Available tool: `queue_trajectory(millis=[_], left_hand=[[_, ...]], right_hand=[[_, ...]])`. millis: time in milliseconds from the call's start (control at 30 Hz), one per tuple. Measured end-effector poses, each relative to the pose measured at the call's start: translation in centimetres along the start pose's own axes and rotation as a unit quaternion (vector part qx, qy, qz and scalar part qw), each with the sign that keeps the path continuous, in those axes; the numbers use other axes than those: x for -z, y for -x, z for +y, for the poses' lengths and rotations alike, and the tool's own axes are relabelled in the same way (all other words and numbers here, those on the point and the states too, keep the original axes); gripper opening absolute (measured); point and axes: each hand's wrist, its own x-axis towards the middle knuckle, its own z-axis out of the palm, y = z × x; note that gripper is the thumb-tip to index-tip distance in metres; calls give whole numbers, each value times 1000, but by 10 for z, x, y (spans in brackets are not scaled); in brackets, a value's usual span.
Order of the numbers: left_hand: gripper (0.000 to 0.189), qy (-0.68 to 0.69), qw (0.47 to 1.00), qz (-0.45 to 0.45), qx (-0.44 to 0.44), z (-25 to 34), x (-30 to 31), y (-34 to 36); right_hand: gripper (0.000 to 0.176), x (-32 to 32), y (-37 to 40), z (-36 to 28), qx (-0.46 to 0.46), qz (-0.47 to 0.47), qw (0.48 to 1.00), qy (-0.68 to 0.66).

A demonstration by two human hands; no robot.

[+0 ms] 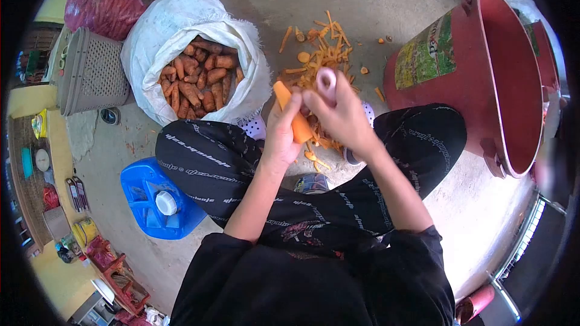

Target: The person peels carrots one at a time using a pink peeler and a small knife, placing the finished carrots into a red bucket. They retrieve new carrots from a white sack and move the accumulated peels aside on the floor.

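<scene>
A peeled orange carrot point(301, 128) slants between the fingers of my left hand point(281, 131), which is closed around its middle. My right hand point(344, 115) is closed on a pink-handled peeler point(327, 81); the rounded handle end with a hole sticks up, and the blade is hidden. Both hands meet above my knees, the right one slightly blurred. Below them, a heap of carrot peelings point(329, 54) lies on the concrete floor. Unpeeled brownish carrots point(196, 78) fill an open white sack point(175, 15) ahead and to the left.
A large red bucket point(417, 93) stands close to my right knee. By my left knee is a blue jerrycan point(145, 190) with a white cap. A grey perforated basket point(96, 72) and a red mesh sack point(99, 0) stand beyond the white sack.
</scene>
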Motion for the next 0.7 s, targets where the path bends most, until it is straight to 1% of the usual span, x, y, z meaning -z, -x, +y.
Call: queue_trajectory(millis=[33, 133, 233, 267, 300, 367, 400, 500, 533, 667, 700], left_hand=[[21, -3, 1000, 11, -7, -2, 6, -2], [17, -6, 998, 46, -37, -4, 20, -10], [18, 32, 999, 28, 12, 2, 15, -9], [20, 63, 998, 24, -1, 1, 16, -13], [20, 18, 999, 33, -15, 4, 13, -12], [20, -70, 995, 52, -42, 7, 3, -9], [22, -101, 990, 32, -98, 6, -2, -7], [25, -223, 955, -14, -197, 16, -3, -6], [19, -219, 947, -13, -234, 13, 0, -11], [21, -341, 906, -33, -248, 12, 6, -6], [19, -337, 905, -38, -255, 11, 5, -5]], right_hand=[[39, -3, 9, 7, 12, 6, 999, 45], [48, -6, 22, 18, -4, -40, 998, 51], [52, -20, 21, 38, 119, -30, 990, 64], [52, -21, 19, 42, 154, -6, 983, 96], [50, -19, 19, 38, 83, -44, 994, 54], [47, -13, 20, 30, -61, -122, 990, -30], [42, -18, 22, 35, -88, -107, 977, -164], [40, -18, 20, 37, -103, -108, 965, -214], [38, -16, 19, 34, -140, -130, 954, -230], [36, -19, 13, 49, -125, -186, 929, -294], [36, -21, 13, 53, -122, -186, 925, -307]])
